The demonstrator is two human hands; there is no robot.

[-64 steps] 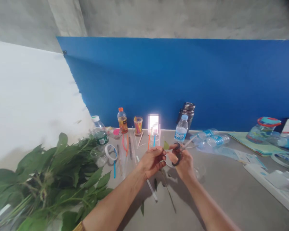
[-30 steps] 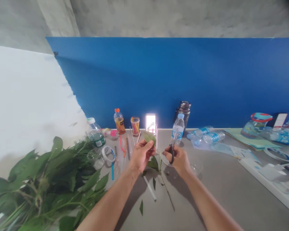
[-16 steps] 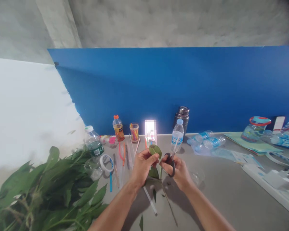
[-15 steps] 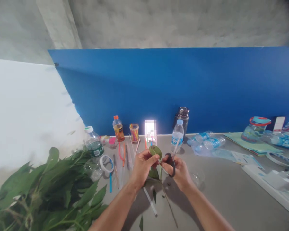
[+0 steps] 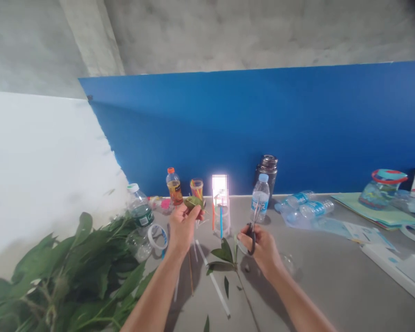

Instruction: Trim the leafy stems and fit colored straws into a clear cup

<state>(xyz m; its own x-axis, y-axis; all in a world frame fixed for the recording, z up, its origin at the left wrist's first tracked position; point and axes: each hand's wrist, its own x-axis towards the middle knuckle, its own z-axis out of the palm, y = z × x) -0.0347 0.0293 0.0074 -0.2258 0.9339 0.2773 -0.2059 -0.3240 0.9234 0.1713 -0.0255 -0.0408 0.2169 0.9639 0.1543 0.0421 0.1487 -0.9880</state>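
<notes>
A small folded leaf [image 5: 193,202] is pinched in the left hand [image 5: 182,229], which is raised near the bench's far edge, left of centre in the frame. That grip is closed on the leaf, with the fingers curled round it and the leaf showing above them. The right hand [image 5: 263,249], lower and to the right, is closed on black-handled scissors [image 5: 251,240]. Their blades point up toward the far edge, too small to tell whether they are parted. The leaf lies up and left of the scissors, apart from the blades. Between the hands and below them, a leafy stem [image 5: 226,258] lies on the bench [image 5: 318,286], its long axis running toward the bottom of the frame, beside a white strip [image 5: 214,286]. A cup of straws [image 5: 222,221] stands beyond, and a large leaf bunch [image 5: 62,276] fills the lower left.
</notes>
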